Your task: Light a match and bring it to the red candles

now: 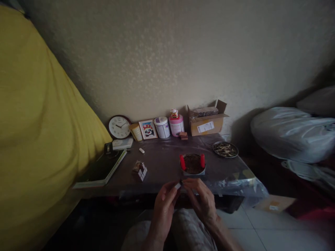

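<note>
My left hand (164,203) and my right hand (201,198) meet just in front of the table's near edge, above my knees. Both are closed in a pinch around one small pale object (178,185) held between the fingertips; it is too small to name. Right behind the hands stands a round dish (193,170) with dark contents and two red candles (182,162) upright at its sides. A small cube puzzle (142,172) lies to the left of the dish.
The low dark table (162,160) has a plastic cover. Along the wall stand a clock (119,127), a panda picture (148,129), two tubs (162,127), a cardboard box (206,122). A metal plate of sticks (225,149) sits right, a book (103,169) left. A yellow cloth (39,122) fills the left side.
</note>
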